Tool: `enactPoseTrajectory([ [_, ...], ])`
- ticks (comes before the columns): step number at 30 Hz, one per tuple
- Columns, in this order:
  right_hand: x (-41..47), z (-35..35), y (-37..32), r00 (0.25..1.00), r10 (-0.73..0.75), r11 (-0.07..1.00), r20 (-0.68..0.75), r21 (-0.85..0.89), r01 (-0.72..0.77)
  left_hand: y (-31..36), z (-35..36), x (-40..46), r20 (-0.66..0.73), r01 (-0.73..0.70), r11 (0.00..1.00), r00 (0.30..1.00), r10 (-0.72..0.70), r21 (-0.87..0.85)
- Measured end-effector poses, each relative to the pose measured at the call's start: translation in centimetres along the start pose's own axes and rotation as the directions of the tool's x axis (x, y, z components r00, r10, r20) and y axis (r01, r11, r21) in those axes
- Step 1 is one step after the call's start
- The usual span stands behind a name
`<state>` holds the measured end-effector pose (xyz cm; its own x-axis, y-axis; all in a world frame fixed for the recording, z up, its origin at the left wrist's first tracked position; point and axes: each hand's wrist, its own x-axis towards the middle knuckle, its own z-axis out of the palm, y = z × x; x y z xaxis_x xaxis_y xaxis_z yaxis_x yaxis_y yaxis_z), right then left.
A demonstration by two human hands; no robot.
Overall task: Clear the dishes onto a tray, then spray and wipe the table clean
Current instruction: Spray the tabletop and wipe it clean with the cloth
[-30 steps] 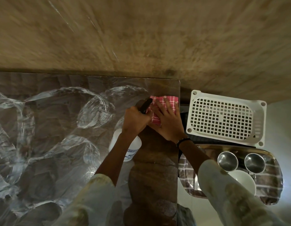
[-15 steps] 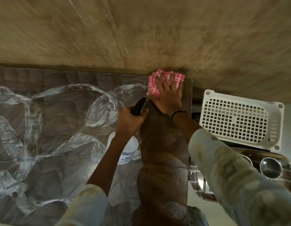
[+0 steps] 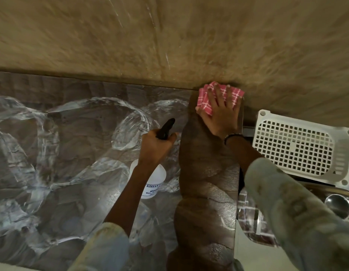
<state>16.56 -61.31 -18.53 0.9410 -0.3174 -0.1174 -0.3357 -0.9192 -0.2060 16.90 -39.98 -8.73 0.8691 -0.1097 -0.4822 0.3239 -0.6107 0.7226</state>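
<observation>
Right grip (image 3: 220, 116) presses flat, fingers spread, on the cloth (image 3: 204, 102); left grip (image 3: 156, 145) beside it clutches the spray bottle (image 3: 152, 184) over the counter (image 3: 72, 137).

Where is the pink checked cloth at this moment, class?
In the head view the pink checked cloth lies at the table's far right corner, flat under the right hand, with the white plastic basket just to its right.

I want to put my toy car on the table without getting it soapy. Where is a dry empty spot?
Try the wiped dark strip between the spray bottle and the table's right edge, below the right hand pressing the pink cloth. Everything left of the bottle, which the left hand holds, is foamy.
</observation>
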Motion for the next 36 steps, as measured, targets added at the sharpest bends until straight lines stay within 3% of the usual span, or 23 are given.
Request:
enactPoseTrajectory([
  [5, -2.2, 1.3, -4.1, 0.977, -0.21, 0.977, 0.025, -0.011, 0.211, -0.6, -0.9, 0.6, -0.009, 0.041, 0.999, 0.999, -0.041, 0.008],
  [9, -5.5, 1.3, -1.5, 0.941, -0.335, 0.941, 0.046, -0.038, 0.336, -0.8, -1.4, 1.0, -0.021, 0.096, 0.995, 0.995, -0.097, -0.014],
  [17, -3.7, 0.8, -2.0, 0.991, -0.131, 0.991, -0.009, -0.017, 0.131, -1.3, -2.2, 1.9, -0.048, 0.066, 0.996, 0.997, -0.064, 0.053],
  [27, -1.9, 1.2, -3.6, 0.992, -0.127, 0.992, -0.019, -0.026, 0.127, -1.6, -3.9, 3.4, -0.046, 0.041, 0.998, 0.998, -0.039, 0.051],
  [33, 1.4, 1.8, -9.3, 0.99, -0.142, 0.989, -0.004, 0.027, 0.142, -2.1, -5.9, 4.3, -0.057, 0.034, 0.997, 0.998, -0.03, 0.072],
  [36, 2.4, 2.6, -13.0, 0.974, -0.222, 0.975, 0.052, 0.009, 0.222, -2.7, -7.0, 4.5, -0.047, 0.032, 0.999, 0.998, -0.03, 0.044],
])
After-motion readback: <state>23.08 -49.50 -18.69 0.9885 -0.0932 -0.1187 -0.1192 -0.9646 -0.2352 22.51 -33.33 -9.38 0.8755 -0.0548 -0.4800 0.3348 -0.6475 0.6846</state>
